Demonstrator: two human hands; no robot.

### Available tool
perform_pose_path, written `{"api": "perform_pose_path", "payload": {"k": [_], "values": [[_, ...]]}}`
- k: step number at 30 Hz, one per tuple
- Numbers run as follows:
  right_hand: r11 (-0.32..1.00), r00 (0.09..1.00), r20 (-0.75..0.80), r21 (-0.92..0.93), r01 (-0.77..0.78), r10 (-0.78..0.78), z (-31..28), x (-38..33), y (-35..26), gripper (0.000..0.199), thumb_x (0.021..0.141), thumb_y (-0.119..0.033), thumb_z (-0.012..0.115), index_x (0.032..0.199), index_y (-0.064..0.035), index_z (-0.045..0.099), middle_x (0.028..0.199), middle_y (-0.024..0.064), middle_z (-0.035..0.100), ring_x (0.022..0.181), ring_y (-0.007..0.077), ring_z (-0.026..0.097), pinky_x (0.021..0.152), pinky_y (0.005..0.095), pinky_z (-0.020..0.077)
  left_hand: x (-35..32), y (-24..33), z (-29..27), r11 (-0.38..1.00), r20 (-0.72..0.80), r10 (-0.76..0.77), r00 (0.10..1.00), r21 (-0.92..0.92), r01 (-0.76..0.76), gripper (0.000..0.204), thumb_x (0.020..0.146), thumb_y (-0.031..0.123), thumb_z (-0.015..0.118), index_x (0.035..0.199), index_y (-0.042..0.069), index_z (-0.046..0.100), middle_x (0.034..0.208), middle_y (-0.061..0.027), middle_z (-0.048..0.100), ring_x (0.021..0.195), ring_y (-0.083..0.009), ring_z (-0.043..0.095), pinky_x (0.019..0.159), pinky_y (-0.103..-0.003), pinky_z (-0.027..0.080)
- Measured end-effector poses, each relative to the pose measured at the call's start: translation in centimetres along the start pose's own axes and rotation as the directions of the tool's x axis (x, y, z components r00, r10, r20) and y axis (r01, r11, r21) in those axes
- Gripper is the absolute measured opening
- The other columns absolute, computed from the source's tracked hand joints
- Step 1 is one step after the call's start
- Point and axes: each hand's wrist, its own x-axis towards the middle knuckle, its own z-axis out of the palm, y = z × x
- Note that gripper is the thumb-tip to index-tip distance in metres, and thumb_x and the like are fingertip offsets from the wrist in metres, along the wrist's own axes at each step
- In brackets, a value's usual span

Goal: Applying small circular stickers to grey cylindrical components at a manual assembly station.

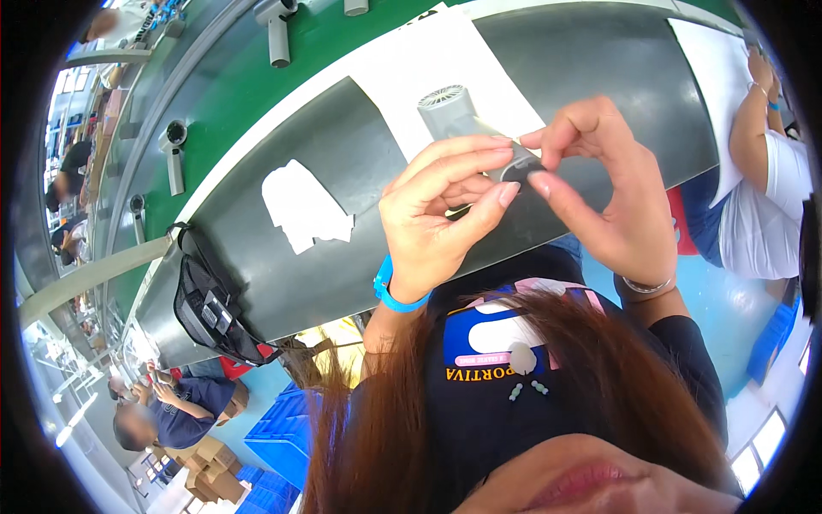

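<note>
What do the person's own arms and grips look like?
The ungloved left grip wears a bright blue wristband, the ungloved right grip a thin, curved, silver-coloured bracelet. A short, black fabric sleeve shows on the right; the left one is unclear.

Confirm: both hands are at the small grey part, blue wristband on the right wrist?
Wrong wrist: the head view shows the blue wristband on the left. Left hand and right hand are indeed at the small grey part.

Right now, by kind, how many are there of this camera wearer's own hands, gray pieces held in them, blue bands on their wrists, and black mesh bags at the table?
Hands, left hand and right hand: 2
Held gray piece: 1
Blue wristband: 1
Black mesh bag: 1
Total: 5
</note>
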Motion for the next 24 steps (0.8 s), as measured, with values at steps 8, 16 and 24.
{"api": "perform_pose_path", "payload": {"k": [8, 16, 24], "values": [[0.994, 0.991, -0.133, -0.105, -0.018, 0.004, 0.5, -0.4, -0.2, 0.026, 0.076, 0.006, 0.061, 0.097, -0.0002, 0.049, 0.078, 0.0064, 0.055, 0.084, 0.0195, 0.064, 0.076, 0.0283, 0.0466, -0.1, 0.1, 0.4, 1.000, 0.014, -0.008, 1.000, 0.025, 0.008, 0.030, 0.075, -0.015, 0.063, 0.105, -0.008, 0.063, 0.113, -0.0192, 0.058, 0.088, -0.0165, 0.063, 0.075, -0.024, 0.055], [0.969, 0.995, -0.100, -0.248, 0.005, -0.030, 1.0, -0.3, -0.5, 0.028, 0.075, 0.005, 0.063, 0.100, -0.0001, 0.050, 0.097, 0.0094, 0.056, 0.086, 0.0197, 0.062, 0.074, 0.0280, 0.0470, -0.3, -0.1, -0.2, 0.999, -0.017, 0.033, 0.999, 0.043, -0.032, 0.028, 0.075, -0.014, 0.064, 0.102, -0.007, 0.064, 0.111, -0.0174, 0.059, 0.088, -0.0178, 0.065, 0.075, -0.025, 0.057], [0.987, 0.982, 0.187, 0.159, -0.024, -0.006, 2.2, 2.5, 3.8, 0.050, 0.076, 0.005, 0.059, 0.124, -0.0052, 0.050, 0.133, 0.0104, 0.044, 0.090, 0.0171, 0.059, 0.069, 0.0268, 0.0479, -0.1, -0.3, -2.6, 0.996, -0.108, 0.053, 0.993, -0.061, -0.060, 0.028, 0.080, -0.011, 0.060, 0.108, -0.006, 0.061, 0.112, -0.0167, 0.057, 0.085, -0.0200, 0.067, 0.073, -0.026, 0.058]]}}
